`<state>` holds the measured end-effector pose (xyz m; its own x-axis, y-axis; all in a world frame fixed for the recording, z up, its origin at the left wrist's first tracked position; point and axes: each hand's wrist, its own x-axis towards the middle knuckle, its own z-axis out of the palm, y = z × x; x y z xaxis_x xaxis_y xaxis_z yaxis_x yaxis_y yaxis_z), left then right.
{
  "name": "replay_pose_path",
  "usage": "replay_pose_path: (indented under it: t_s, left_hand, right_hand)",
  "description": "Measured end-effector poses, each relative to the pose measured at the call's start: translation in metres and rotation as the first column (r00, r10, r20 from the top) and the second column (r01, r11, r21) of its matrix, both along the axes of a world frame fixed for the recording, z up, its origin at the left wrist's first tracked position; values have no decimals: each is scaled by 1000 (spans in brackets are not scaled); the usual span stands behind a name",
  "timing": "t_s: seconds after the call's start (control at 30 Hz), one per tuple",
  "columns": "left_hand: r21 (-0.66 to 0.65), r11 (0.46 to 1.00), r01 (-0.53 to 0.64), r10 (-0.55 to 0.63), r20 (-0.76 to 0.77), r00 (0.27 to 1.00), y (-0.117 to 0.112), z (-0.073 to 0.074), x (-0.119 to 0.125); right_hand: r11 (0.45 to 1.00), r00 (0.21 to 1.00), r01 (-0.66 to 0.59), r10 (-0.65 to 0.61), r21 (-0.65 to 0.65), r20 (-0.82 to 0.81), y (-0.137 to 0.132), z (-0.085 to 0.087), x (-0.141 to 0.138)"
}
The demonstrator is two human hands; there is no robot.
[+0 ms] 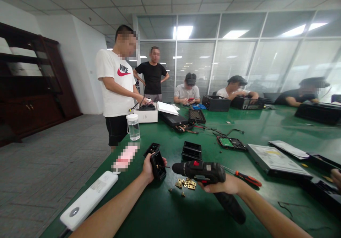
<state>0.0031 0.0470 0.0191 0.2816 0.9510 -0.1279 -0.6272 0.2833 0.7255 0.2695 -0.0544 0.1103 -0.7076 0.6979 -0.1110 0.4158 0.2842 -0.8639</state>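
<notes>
My left hand (148,167) grips a small black plastic housing (161,170), tilted up off the table, with brass-coloured bits inside its recess. My right hand (226,184) is wrapped round a black cordless drill (206,171). The drill's bit points left at the housing; whether its tip touches a screw I cannot tell. Below the drill lies a pile of small brass plates (188,184), with a loose brass screw (183,194) in front. Another black housing (151,149) rests behind my left hand, and black plastic pieces (191,150) sit further back.
An orange-and-black screwdriver (249,179) lies right of the drill. A white power strip (89,199) runs along the left edge, near a water bottle (133,128). A silver drive (277,160) and a green circuit board (227,142) are at right. Several people are around the table (149,209).
</notes>
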Motion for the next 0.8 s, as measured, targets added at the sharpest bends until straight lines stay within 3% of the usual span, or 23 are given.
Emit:
replay_pose_path:
  t_s: [0.4,0.8]
  left_hand:
    - [-46,999,-15,17,38,999,0,2,1]
    - [21,1000,9,-9,-12,1000,2,-3,-1]
  right_hand:
    - [1000,1000,7,-7,-3,-1,0,1,0]
    - [1000,1000,-6,7,14,-13,3,-4,2]
